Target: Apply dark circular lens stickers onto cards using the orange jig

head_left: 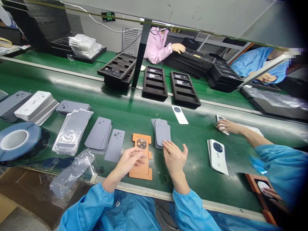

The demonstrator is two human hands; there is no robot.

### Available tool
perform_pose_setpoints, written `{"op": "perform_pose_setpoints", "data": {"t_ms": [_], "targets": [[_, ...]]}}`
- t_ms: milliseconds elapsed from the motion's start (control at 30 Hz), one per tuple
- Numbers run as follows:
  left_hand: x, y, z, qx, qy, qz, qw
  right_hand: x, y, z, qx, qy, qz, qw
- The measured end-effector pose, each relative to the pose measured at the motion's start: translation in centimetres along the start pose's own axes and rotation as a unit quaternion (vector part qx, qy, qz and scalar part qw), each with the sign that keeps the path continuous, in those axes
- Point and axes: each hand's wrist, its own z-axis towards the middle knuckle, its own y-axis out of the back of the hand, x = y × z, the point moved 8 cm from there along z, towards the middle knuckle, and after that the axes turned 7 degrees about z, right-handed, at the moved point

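My left hand (pixel 130 161) hovers over an orange fixture (pixel 139 174) with a dark round camera piece (pixel 141 144) near its top. Its fingers are loosely bent and slightly apart, with nothing visible in them. My right hand (pixel 175 158) has its fingers stretched out and thumb spread. Its fingertips reach the lower edge of a small fanned stack of grey phone-back sheets (pixel 162 131). Left of the fixture lie a single grey sheet with camera holes (pixel 115 146) and a thicker stack of grey sheets (pixel 98 133).
Plastic-wrapped sheets (pixel 72 131), a white panel stack (pixel 36 107) and a blue tape roll (pixel 21 141) lie left. At right, a co-worker's hand (pixel 228 126) touches a white panel, near more white panels (pixel 218 157). Black trays (pixel 155 83) stand behind; another person sits opposite.
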Motion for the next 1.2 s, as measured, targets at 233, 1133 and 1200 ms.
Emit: {"op": "perform_pose_setpoints", "data": {"t_ms": [233, 1133, 1200], "targets": [[0.5, 0.2, -0.1, -0.003, 0.012, -0.001, 1.0, -1.7, -2.1, -0.1, 0.161, -0.018, 0.041, 0.986], [0.4, 0.5, -1.5, -0.008, -0.092, 0.18, 0.979, 7.9, 1.3, 0.7, 0.084, 0.022, 0.178, 0.98], [0.2, 0.4, -1.8, -0.012, -0.106, 0.247, 0.963, 7.6, 0.7, 1.4, 0.115, -0.003, 0.18, 0.977]]}}
